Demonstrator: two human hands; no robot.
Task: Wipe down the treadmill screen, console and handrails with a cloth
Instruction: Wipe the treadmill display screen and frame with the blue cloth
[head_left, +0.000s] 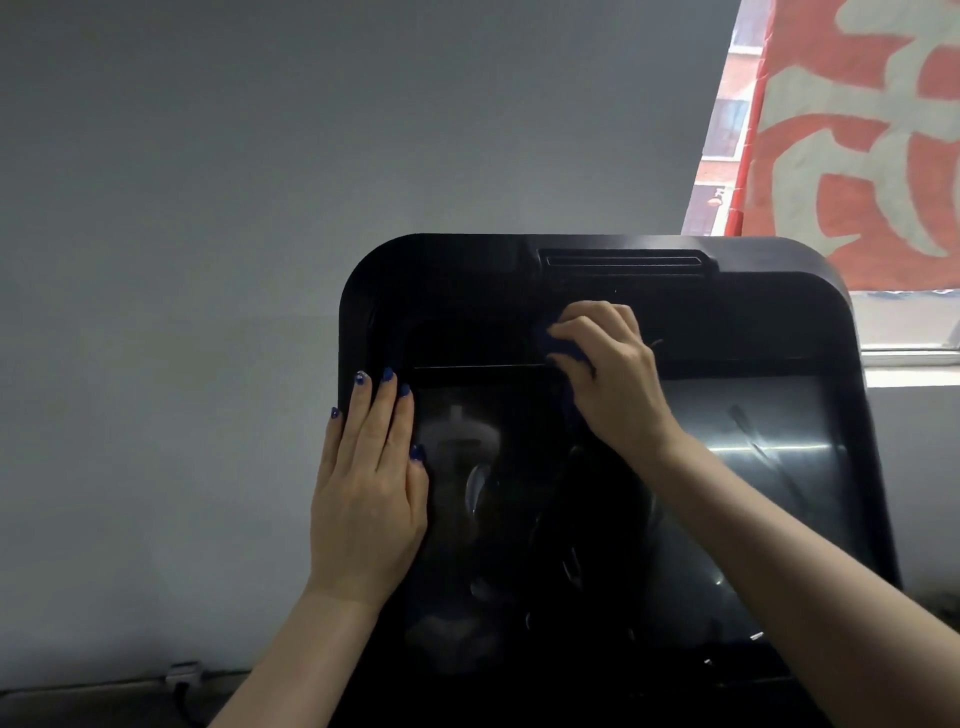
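The right hand (608, 374) is bunched around a small dark blue cloth (563, 349), its fingers (582, 325) curled over the wad and pressing it against the black console (467, 291) just above the top edge of the screen (753, 467); only a little of the cloth shows past the knuckles; the left hand (369, 488) lies flat on the left border of the console, fingers straight and close together, holding nothing and seemingly steadying the panel.

The cloth looks soft and light; it should crumple easily, so a full-handed bunch with the pads pushing from behind seems the sensible hold, as loose corners would drag or fold under; the screen is glossy and reflective, probably smooth and somewhat delicate, so light even pressure would suit it better than scrubbing; the console housing appears to be stiff moulded plastic that can take a firmer rub, with a slot (623, 258) near its top where dust may lodge.

The handrails are not in view; judging by where the cloth sits, the work is on the upper console, with the screen and rails likely to follow.

A grey wall (208, 156) stands behind; a red and white banner (857, 130) hangs by the window (727, 104) at right.
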